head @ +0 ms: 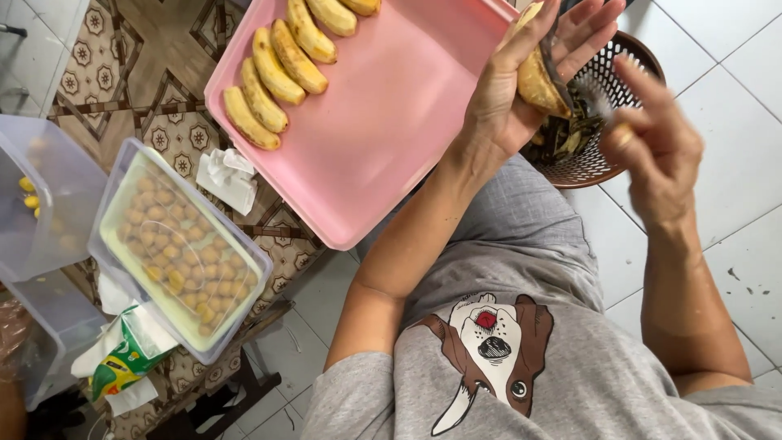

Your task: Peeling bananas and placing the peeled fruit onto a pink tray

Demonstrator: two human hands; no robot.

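Banana (539,81) in left hand (521,81), half-peeled.

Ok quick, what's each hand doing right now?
Left hand: closed around a half-peeled banana.
Right hand: blurred, fingers pinched near the peel; grip cannot be told.

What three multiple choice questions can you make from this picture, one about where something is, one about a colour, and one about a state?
1. Where do the peeled bananas lie?
A. In the brown basket
B. On the tray, along its far left edge
C. On the floor

2. What colour is the tray?
A. Pink
B. Green
C. White

3. The banana in the left hand is:
A. Fully skinned
B. Unpeeled
C. Partly peeled, dark skin hanging

Key: 1 B, they sit in a row on the tray. 2 A, its surface is pink. 3 C, dark peel hangs toward the basket by the blurred right hand.
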